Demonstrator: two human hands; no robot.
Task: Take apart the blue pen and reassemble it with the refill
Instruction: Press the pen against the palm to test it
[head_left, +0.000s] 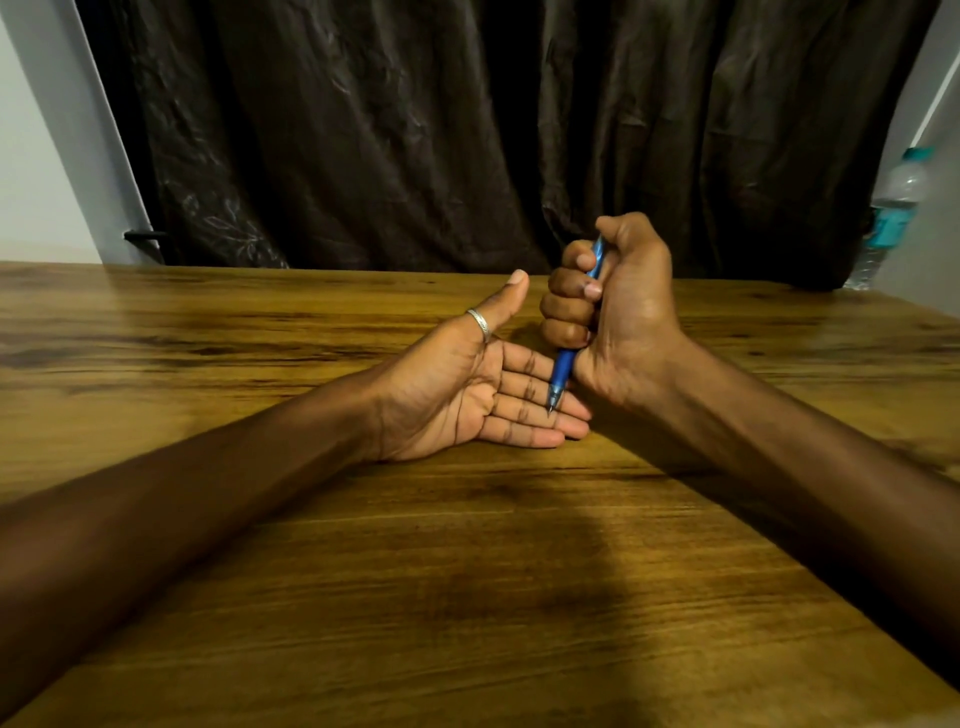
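The blue pen (562, 371) stands nearly upright in my right hand (613, 317), which is closed in a fist around its barrel. Its blue grip and metal tip stick out below the fist, and the top end shows by my thumb. The tip points down onto the fingers of my left hand (467, 384). That hand lies palm up and flat on the wooden table (467, 571), fingers apart, a silver ring on the thumb. It holds nothing. No separate refill is in view.
A dark curtain (467, 130) hangs behind the table's far edge. A clear water bottle (891, 213) with a teal cap and label stands at the far right, beside the curtain. White walls show at both sides.
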